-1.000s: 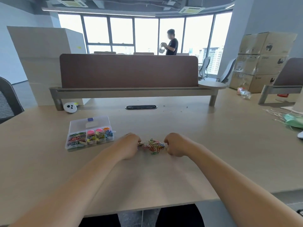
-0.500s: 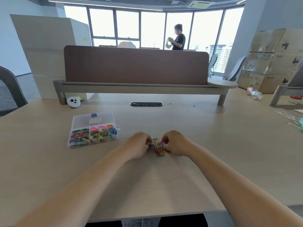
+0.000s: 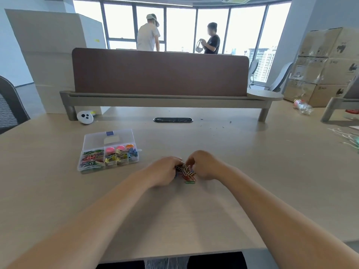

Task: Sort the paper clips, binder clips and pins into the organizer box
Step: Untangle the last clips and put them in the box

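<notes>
A small heap of coloured paper clips [image 3: 186, 171] lies on the wooden desk in front of me. My left hand [image 3: 164, 169] and my right hand [image 3: 204, 165] press in on it from either side, fingers curled round the clips. One green clip [image 3: 190, 182] lies loose just in front of the heap. The clear organizer box [image 3: 108, 150] stands open to the left, its lid laid back. Its compartments hold paper clips, binder clips and round coloured pins.
A brown divider panel [image 3: 159, 72] on a grey shelf crosses the desk at the back, with a black cable port [image 3: 172, 119] in front of it. A white round device [image 3: 85, 117] sits at the back left. Two people stand beyond the divider. Cardboard boxes [image 3: 326, 65] are stacked at right.
My hands have closed in toward each other, bunching the spread-out clips into a tight heap. A second person has come into view behind the divider.
</notes>
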Demonstrator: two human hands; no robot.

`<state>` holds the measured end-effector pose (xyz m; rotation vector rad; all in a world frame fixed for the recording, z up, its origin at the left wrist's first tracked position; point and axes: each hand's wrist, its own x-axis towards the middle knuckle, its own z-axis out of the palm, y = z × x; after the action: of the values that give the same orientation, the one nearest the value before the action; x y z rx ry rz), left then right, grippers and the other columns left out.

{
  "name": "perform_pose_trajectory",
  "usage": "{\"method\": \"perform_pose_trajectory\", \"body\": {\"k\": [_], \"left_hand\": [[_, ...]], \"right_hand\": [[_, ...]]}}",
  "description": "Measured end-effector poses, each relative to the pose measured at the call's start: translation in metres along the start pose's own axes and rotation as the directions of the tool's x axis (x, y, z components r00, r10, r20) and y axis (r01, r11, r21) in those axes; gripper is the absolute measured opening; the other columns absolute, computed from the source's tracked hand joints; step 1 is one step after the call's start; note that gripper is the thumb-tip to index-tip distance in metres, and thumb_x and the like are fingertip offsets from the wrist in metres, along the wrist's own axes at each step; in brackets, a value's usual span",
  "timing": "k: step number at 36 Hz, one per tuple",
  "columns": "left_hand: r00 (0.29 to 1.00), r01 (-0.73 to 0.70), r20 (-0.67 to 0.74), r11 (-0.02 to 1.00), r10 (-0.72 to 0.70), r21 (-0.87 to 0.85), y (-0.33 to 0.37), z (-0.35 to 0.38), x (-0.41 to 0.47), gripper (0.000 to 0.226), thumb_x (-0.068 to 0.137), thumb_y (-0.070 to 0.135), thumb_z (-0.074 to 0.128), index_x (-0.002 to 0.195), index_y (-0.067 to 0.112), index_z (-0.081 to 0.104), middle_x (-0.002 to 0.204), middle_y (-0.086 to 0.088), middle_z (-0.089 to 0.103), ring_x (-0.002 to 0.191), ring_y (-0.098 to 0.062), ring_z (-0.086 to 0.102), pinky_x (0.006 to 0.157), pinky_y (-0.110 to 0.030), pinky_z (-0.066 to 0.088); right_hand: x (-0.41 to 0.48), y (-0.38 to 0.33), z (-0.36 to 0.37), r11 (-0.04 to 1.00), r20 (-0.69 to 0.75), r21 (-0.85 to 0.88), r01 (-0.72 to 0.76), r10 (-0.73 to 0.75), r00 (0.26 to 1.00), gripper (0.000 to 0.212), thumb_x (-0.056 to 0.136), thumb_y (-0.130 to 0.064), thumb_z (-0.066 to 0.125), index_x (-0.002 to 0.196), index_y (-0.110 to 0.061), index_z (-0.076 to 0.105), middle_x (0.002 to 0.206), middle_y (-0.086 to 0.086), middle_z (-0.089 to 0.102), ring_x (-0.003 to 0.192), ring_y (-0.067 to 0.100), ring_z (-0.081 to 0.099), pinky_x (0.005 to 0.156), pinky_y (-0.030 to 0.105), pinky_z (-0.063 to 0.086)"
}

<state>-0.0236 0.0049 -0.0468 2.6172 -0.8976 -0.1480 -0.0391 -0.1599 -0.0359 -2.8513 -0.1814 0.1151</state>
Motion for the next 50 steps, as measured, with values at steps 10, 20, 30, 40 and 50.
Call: {"method": "perform_pose_trajectory", "body": {"k": [10, 20, 30, 40, 50], "left_hand": [[0.99, 0.087, -0.117, 0.992, -0.076, 0.093, 0.002, -0.014, -0.016, 0.045, 0.093, 0.003, 0.044, 0.133, 0.022, 0.054, 0.139, -0.003, 0.051, 0.132, -0.02, 0.042, 0.107, -0.033, 0.035], [0.986, 0.155, 0.039, 0.978, -0.162, 0.142, 0.004, -0.008, -0.013, 0.047, 0.091, 0.016, 0.054, 0.138, 0.014, 0.049, 0.133, -0.011, 0.045, 0.125, -0.028, 0.046, 0.103, -0.031, 0.036], [0.987, 0.16, -0.031, 0.986, -0.158, 0.055, 0.003, -0.005, 0.0, 0.041, 0.086, 0.021, 0.066, 0.124, 0.006, 0.06, 0.12, -0.013, 0.063, 0.111, -0.028, 0.056, 0.084, -0.028, 0.039], [0.979, 0.134, -0.152, 0.99, -0.14, -0.048, -0.001, 0.003, 0.008, 0.029, 0.083, 0.029, 0.069, 0.109, 0.016, 0.071, 0.106, -0.007, 0.066, 0.103, -0.023, 0.057, 0.078, -0.027, 0.042], [0.953, 0.097, -0.284, 0.994, -0.104, -0.041, 0.002, 0.006, 0.01, 0.024, 0.084, 0.032, 0.07, 0.1, 0.014, 0.073, 0.1, -0.008, 0.063, 0.096, -0.023, 0.056, 0.072, -0.026, 0.036]], "right_hand": [[-0.028, 0.002, -0.013, 0.994, -0.014, -0.064, -0.093, 0.093, 0.996, 0.038, 0.097, -0.032, 0.051, 0.117, -0.002, 0.065, 0.12, 0.014, 0.064, 0.113, 0.029, 0.057, 0.092, 0.032, 0.046], [-0.037, -0.015, -0.01, 0.977, 0.09, -0.212, -0.038, 0.058, 0.994, 0.052, 0.078, -0.051, 0.073, 0.069, -0.002, 0.057, 0.063, 0.005, 0.046, 0.07, 0.026, 0.048, 0.061, 0.028, 0.035], [-0.023, -0.019, -0.004, 0.989, 0.02, -0.15, 0.018, -0.015, 1.0, 0.032, 0.087, -0.03, 0.063, 0.104, -0.003, 0.067, 0.096, 0.013, 0.061, 0.085, 0.026, 0.053, 0.065, 0.026, 0.033], [-0.008, -0.011, 0.001, 0.997, -0.044, -0.064, 0.033, -0.036, 0.998, 0.026, 0.086, -0.024, 0.062, 0.108, -0.012, 0.067, 0.108, 0.008, 0.066, 0.099, 0.026, 0.059, 0.07, 0.027, 0.036], [-0.005, -0.003, 0.002, 0.999, -0.116, -0.022, 0.033, -0.035, 0.993, 0.018, 0.085, -0.017, 0.056, 0.1, -0.013, 0.067, 0.101, 0.01, 0.065, 0.082, 0.019, 0.049, 0.067, 0.024, 0.033]]}}
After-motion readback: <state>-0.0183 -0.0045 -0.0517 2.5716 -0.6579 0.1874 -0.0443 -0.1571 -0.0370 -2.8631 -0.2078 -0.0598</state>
